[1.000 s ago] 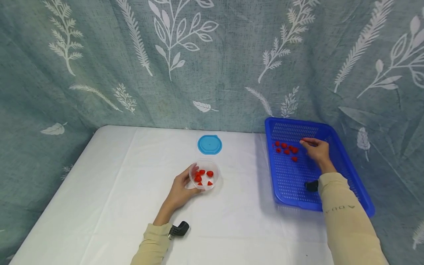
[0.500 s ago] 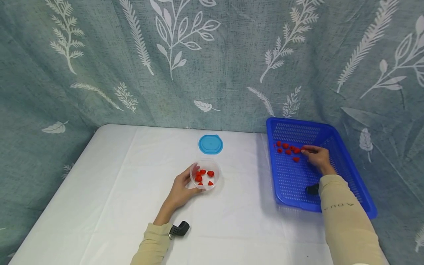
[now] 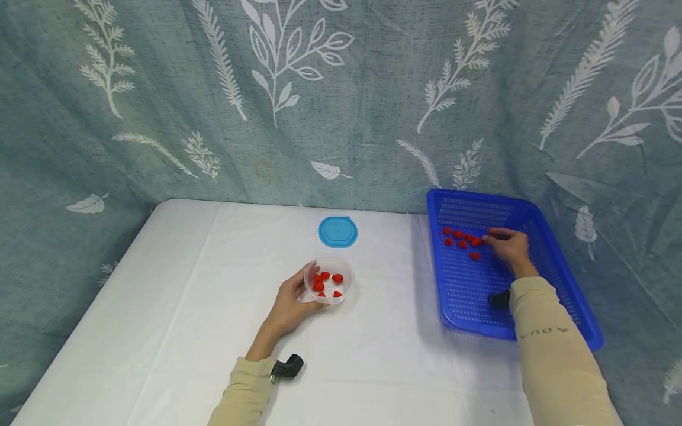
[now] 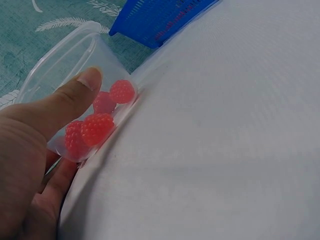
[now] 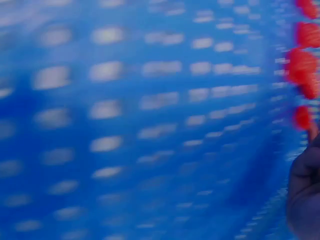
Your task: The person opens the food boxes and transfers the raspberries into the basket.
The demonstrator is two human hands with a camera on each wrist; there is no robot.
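My left hand (image 3: 290, 305) holds a clear round plastic cup (image 3: 346, 284) upright on the white table, its thumb along the wall in the left wrist view. Several red raspberries (image 4: 98, 129) lie in the cup's bottom. Over at the right, my right hand (image 3: 512, 248) reaches down into a blue perforated basket (image 3: 463, 296). Its fingertips pinch a raspberry (image 5: 302, 118), mostly hidden by the fingers in the head view. Right beside those fingertips, several loose raspberries (image 3: 462, 244) are grouped on the basket floor.
A blue round lid (image 3: 338, 231) lies flat on the white-covered table (image 3: 186, 307), behind the cup. The basket's raised rim (image 3: 433, 260) surrounds the right hand. A green leaf-patterned curtain (image 3: 362, 106) hangs along the back edge.
My right hand, with a raspberry at its fingertips, has lowered slightly toward the basket floor, beside the other raspberries. My left hand and the cup have stayed in place.
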